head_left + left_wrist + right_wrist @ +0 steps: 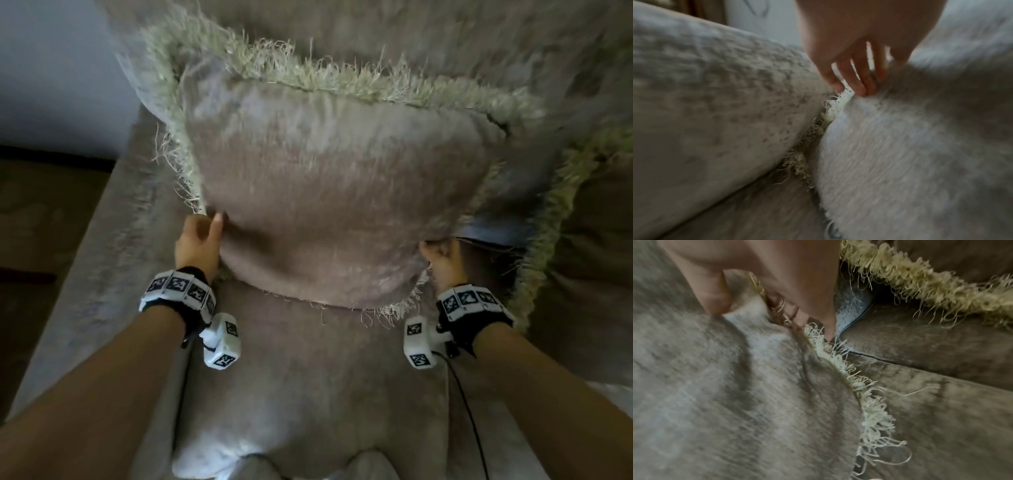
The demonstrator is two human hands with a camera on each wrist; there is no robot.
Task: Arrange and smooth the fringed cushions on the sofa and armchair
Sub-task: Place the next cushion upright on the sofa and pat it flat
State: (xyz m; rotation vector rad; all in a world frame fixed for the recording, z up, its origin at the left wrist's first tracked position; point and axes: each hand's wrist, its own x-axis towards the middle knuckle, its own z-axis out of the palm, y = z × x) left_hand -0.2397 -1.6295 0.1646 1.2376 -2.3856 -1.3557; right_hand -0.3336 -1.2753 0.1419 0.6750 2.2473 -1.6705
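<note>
Both hands hold a plump taupe velvet cushion with pale straw-coloured fringe [329, 192] propped against the seat back [428, 31]: left hand [197, 245] pinches its left edge, right hand [443, 262] fingers [812, 308] clamp its fringed right corner. Positioning appears underway; next likely calls for settling it square, then smoothing the nap.

I take this for a home living room. I am looking down on a taupe upholstered sofa [301, 394] with a padded armrest [85, 274] and piped seat cushions [931, 344]; fringed cushions [325, 192] lean against its backrest. Beyond the armrest I see a plain pale wall [58, 68] above a dark skirting strip [51, 156], and dim floor [41, 222] below. The light is low and soft, like indoor daylight.
</note>
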